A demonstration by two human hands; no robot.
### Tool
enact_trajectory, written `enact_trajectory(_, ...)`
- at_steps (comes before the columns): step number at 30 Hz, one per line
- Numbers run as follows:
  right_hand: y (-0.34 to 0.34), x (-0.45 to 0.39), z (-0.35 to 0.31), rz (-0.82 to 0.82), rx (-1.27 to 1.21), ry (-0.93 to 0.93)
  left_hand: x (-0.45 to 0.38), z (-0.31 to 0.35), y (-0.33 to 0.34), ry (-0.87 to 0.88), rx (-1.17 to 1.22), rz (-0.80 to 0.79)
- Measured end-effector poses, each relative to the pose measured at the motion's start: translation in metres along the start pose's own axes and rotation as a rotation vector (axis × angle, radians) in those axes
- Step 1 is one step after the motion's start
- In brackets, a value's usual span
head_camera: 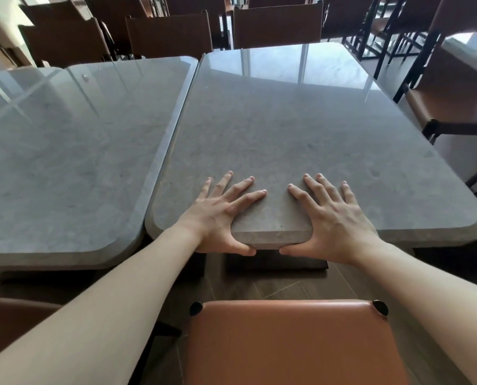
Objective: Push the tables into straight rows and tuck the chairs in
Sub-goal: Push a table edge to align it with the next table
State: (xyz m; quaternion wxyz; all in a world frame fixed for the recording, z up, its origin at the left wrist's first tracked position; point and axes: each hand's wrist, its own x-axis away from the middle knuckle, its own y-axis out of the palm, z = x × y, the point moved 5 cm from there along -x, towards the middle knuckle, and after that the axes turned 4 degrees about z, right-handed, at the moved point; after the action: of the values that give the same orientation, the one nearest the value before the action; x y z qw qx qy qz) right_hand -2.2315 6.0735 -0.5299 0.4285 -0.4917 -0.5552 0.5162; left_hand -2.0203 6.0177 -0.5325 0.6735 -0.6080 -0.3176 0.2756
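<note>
Two grey stone tables stand side by side with a narrow gap between them. The right table is in front of me. My left hand and my right hand both grip its near edge, fingers spread flat on top and thumbs hooked under the rim. The left table sits a little nearer to me than the right one, so their near edges are out of line. An orange-brown chair stands just below my arms, pulled out from the right table.
Dark brown chairs line the far side of both tables. Another orange chair stands at the right table's right side. Part of a chair shows at the lower left. More chairs and a table stand further back.
</note>
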Motion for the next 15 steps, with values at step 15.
enact_trajectory(15,0.002,0.014,-0.002,0.038,-0.038,0.092,0.000,0.000,0.002,-0.017,-0.022,-0.021)
